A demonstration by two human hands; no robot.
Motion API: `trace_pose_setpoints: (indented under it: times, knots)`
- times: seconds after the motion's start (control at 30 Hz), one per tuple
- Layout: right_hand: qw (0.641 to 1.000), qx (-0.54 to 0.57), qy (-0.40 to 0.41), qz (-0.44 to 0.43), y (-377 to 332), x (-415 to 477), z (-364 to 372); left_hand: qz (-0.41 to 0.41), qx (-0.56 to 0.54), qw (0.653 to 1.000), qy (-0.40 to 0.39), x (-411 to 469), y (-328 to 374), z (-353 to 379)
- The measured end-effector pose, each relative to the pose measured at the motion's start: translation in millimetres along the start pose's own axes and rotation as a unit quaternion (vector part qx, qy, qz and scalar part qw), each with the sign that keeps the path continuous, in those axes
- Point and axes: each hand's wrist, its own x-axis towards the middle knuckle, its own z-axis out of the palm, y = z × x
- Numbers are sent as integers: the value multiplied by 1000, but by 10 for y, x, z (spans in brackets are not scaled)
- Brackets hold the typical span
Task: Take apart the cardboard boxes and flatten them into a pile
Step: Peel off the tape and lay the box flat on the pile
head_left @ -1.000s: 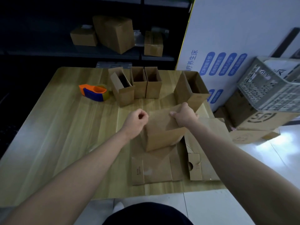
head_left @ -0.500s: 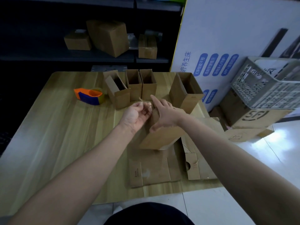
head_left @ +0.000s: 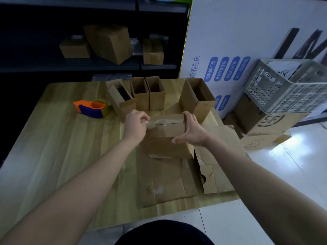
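Tabletop (head_left: 53, 142) open at left; tape dispenser (head_left: 91, 108), upright boxes (head_left: 149, 96) block back.

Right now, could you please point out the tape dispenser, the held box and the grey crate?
tape dispenser (head_left: 90, 111): head view, blue body.
held box (head_left: 159, 147): head view, near wall.
grey crate (head_left: 283, 92): head view, perforated side.

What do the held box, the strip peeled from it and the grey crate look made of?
Box: matte brown corrugated cardboard, judging by creased flaps and raw edges. Strip: probably clear plastic packing tape; glossy, see-through, crumpled where the left hand pinches it. Crate: likely moulded grey plastic, with a perforated lattice wall.
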Motion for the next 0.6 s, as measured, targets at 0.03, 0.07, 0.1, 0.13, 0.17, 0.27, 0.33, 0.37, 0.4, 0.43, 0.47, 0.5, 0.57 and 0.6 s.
trace_pose_setpoints:
  times: [0.03,0.07,0.1,0.13,0.17,0.27,0.33,0.37,0.4,0.43,0.47,0.5,0.57,0.6]
  knots:
    - [1000,4,1,0,-9,6,19,42,38,998,-9,-34,-2,49]
    - [1000,7,2,0,-16,16,33,60,49,997,-22,-62,11,86]
    - [1000,7,3,1,-20,23,40,65,49,996,-33,-82,33,113]
    - [1000,7,4,4,-15,26,38,58,42,996,-45,-94,60,121]
    - [1000,6,7,8,-2,25,34,40,30,997,-55,-94,98,121]
    - [1000,-1,11,6,35,16,42,-14,14,996,-88,-57,190,151]
    - [1000,-10,8,-6,18,24,66,-22,88,990,-104,-43,232,202]
    - [1000,-13,5,-8,12,24,72,-16,115,988,-105,-32,249,220]
    - [1000,-13,4,-7,15,24,70,-9,117,988,-102,-14,263,238]
    - [1000,-10,4,-3,35,18,57,-4,104,989,-103,7,273,250]
    - [1000,-5,5,3,70,7,33,-7,77,992,-101,29,269,255]
    - [1000,1,7,7,116,-8,4,-26,44,995,-89,46,255,244]
    - [1000,17,20,16,215,-52,-44,-86,-19,995,-34,86,188,159]
    - [999,23,28,24,261,-76,-56,-116,-34,993,0,101,130,94]
